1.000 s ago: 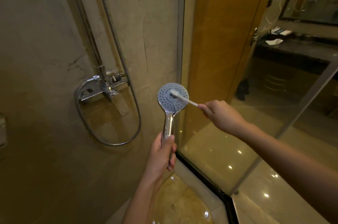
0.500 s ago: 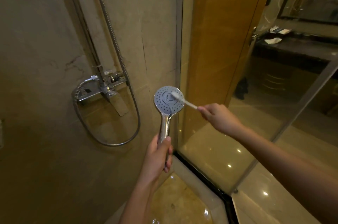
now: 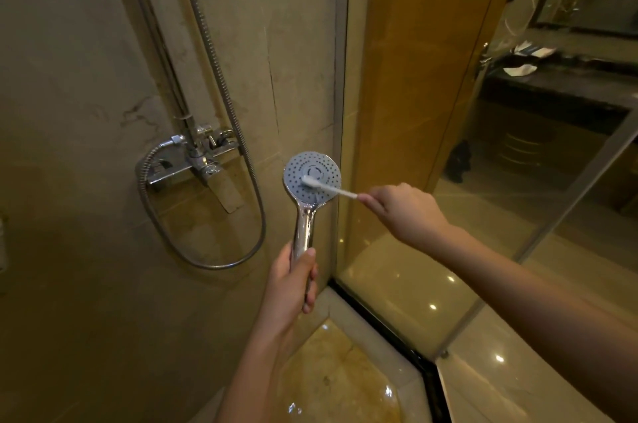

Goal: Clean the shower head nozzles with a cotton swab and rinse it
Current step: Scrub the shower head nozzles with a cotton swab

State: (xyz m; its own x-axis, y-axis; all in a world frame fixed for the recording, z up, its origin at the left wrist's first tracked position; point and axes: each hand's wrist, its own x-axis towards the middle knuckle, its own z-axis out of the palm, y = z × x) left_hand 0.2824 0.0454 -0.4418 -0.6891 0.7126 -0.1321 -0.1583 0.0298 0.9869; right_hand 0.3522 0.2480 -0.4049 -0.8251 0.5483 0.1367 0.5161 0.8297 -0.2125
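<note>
My left hand (image 3: 291,279) grips the round chrome shower head (image 3: 311,178) by its handle — my right hand (image 3: 402,210) pinches the white cotton swab (image 3: 326,188), tip on the nozzles.

- Left hand (image 3: 291,284): forearm enters from 6 o'clock and rises toward 12; fingers (image 3: 310,298) and thumb wrap the shower head (image 3: 321,168) handle.
- Right hand (image 3: 404,212): arm enters from 4 o'clock and extends toward 10; fingers pinch the cotton swab (image 3: 333,190).

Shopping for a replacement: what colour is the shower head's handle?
Shiny chrome silver; the handle shows best in the head view.
</note>
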